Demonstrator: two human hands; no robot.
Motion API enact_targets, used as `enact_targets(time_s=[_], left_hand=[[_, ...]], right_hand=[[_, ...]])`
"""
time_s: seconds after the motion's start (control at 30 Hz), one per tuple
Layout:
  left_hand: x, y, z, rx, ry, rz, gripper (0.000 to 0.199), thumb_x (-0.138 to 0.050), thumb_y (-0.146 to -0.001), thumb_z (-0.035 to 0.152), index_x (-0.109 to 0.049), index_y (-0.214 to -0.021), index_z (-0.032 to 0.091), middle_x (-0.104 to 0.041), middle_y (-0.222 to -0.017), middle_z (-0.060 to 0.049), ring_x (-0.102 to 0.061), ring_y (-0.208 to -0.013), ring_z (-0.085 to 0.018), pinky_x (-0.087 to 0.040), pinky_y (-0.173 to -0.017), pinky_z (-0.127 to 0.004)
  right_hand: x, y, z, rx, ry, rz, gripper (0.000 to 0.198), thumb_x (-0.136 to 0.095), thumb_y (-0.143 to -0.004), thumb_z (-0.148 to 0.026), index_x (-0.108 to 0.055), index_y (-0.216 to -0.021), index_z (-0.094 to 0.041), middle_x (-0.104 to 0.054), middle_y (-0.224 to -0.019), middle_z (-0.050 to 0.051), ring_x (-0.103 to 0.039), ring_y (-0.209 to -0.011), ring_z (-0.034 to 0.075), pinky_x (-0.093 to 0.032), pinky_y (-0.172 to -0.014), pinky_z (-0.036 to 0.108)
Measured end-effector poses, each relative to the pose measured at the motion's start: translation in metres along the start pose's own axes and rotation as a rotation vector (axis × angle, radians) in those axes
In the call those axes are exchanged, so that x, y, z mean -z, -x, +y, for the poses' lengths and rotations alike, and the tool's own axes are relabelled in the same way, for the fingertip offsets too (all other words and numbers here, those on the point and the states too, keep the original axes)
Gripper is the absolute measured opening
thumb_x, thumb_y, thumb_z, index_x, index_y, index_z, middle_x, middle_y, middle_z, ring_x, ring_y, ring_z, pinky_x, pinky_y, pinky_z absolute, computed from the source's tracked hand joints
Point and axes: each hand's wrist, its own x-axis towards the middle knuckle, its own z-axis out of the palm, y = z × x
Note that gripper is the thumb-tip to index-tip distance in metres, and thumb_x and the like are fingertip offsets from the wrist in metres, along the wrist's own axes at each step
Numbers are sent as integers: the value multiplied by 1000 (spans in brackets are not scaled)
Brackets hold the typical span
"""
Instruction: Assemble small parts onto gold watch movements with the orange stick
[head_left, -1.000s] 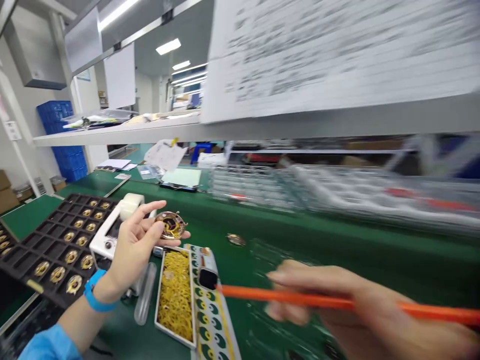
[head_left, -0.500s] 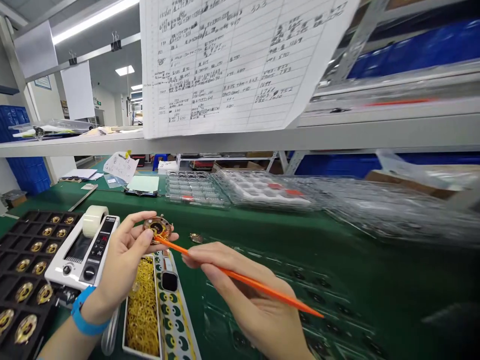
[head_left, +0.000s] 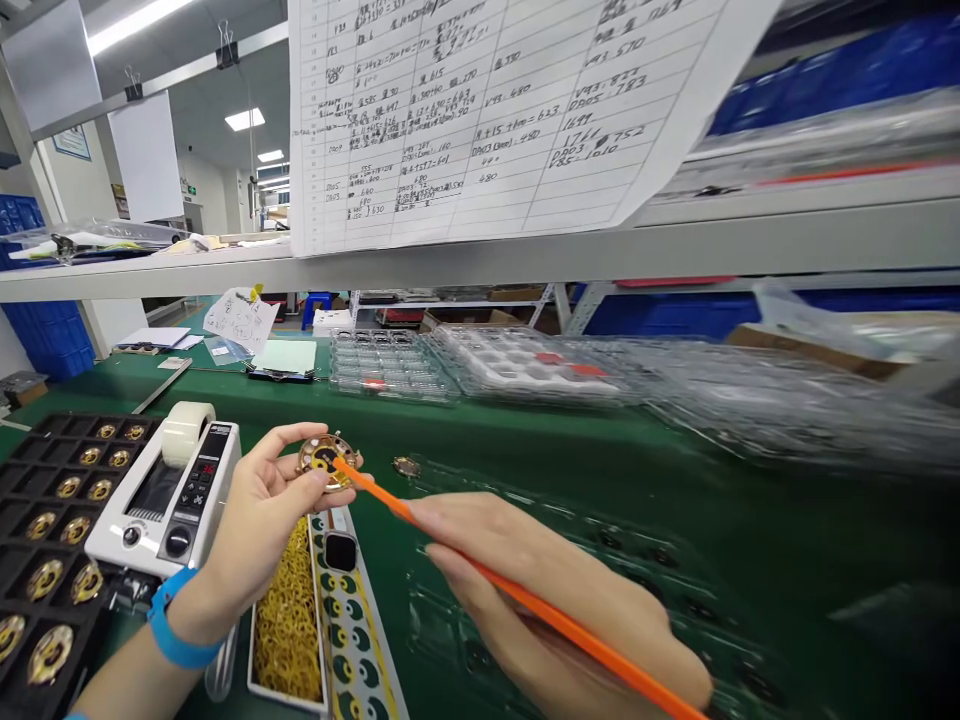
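Between the thumb and fingers of my left hand (head_left: 266, 500) is a round gold watch case (head_left: 328, 460) with a dark centre, its open face turned towards me. A blue band circles that wrist. My right hand (head_left: 555, 600) grips an orange pointed stick (head_left: 517, 590) like a pen. The stick's far tip meets the middle of the watch case; whether it presses on a part there is too small to tell. Under the left hand lies a white box (head_left: 289, 610) full of small yellow rings. Just beyond the right fingertips rests another small round metal piece (head_left: 406, 467).
A white tape dispenser (head_left: 169, 500) stands left of my hands, beside a black tray (head_left: 26, 480) of gold cases. A strip with dark shapes (head_left: 352, 620) lies right of the box. Clear plastic trays (head_left: 525, 370) are stacked behind, below a shelf (head_left: 465, 262) with a hanging handwritten sheet.
The view has shifted slightly. My right hand has come closer and further right, with the stick's tip now at the middle of the watch case instead of its lower edge. Both holds are unchanged.
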Motion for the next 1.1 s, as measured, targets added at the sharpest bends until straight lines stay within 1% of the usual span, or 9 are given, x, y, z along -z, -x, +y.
enact_targets(time_s=[0.17, 0.3, 0.47, 0.57, 0.73, 0.8, 0.87, 0.93, 1.1], left_hand=[[-8, 4, -8, -14, -19, 32, 31, -74, -81, 19, -59, -108, 15, -78, -93, -6, -76, -91, -20, -61, -81, -25], [-9, 4, -16, -45, -4, 46, 30, -72, -83, 21, -58, -109, 16, -78, -95, -6, -75, -92, -17, -60, -81, -21], [-11, 4, -22, -59, 20, 58, 31, -72, -83, 24, -58, -110, 16, -78, -97, -7, -75, -92, -19, -60, -84, -26], [-12, 4, -22, -64, 21, 70, 31, -71, -83, 24, -59, -109, 16, -78, -96, -8, -75, -93, -21, -60, -82, -27], [-9, 0, -21, -67, 38, 89, 27, -70, -82, 20, -64, -107, 16, -78, -95, -6, -76, -92, -21, -60, -82, -27], [-6, -3, -20, -48, 40, 97, 27, -71, -80, 19, -66, -105, 15, -78, -93, -6, -76, -90, -21, -60, -80, -27], [-3, -7, -19, -23, 40, 101, 27, -74, -77, 20, -67, -102, 14, -78, -87, -6, -77, -85, -22, -61, -76, -27], [-1, -10, -18, 5, 30, 97, 30, -77, -72, 19, -67, -100, 14, -78, -83, -5, -77, -80, -22, -61, -71, -26], [-2, -10, -15, 87, -37, 80, 38, -74, -66, 6, -67, -102, 14, -78, -87, -6, -77, -84, -23, -60, -74, -27]], right_hand=[[-11, 3, 3, -43, 1, 157, 33, -58, -86, 4, -67, -108, -20, -73, -87, 4, -69, -73, 16, -58, -63, 28], [-21, 6, 3, -23, 20, 170, 30, -58, -87, 3, -67, -106, -17, -73, -88, 5, -70, -79, 16, -59, -68, 27], [-26, 9, 0, -16, 71, 226, 27, -59, -86, 5, -67, -103, -15, -72, -85, 5, -70, -78, 15, -60, -68, 26], [-25, 9, 1, 22, 99, 177, 28, -58, -86, 6, -66, -105, -13, -72, -87, 8, -70, -84, 17, -62, -70, 28], [-22, 8, 7, 363, 332, -46, 24, -45, -93, 3, -65, -104, -3, -74, -91, 16, -71, -93, 23, -64, -77, 33], [-20, 7, 10, 415, 385, -101, 27, -40, -94, 2, -66, -102, -1, -73, -91, 18, -71, -92, 25, -63, -79, 35], [-17, 6, 12, 380, 355, -110, 27, -40, -95, 1, -66, -103, -3, -73, -93, 17, -70, -95, 25, -63, -78, 35], [-12, 6, 11, 295, 277, -55, 24, -47, -93, 0, -66, -106, -8, -72, -96, 14, -69, -95, 22, -62, -75, 33], [2, 6, 6, -96, 87, 257, 34, -56, -88, 1, -68, -111, -22, -69, -95, 6, -66, -82, 18, -55, -67, 31]])
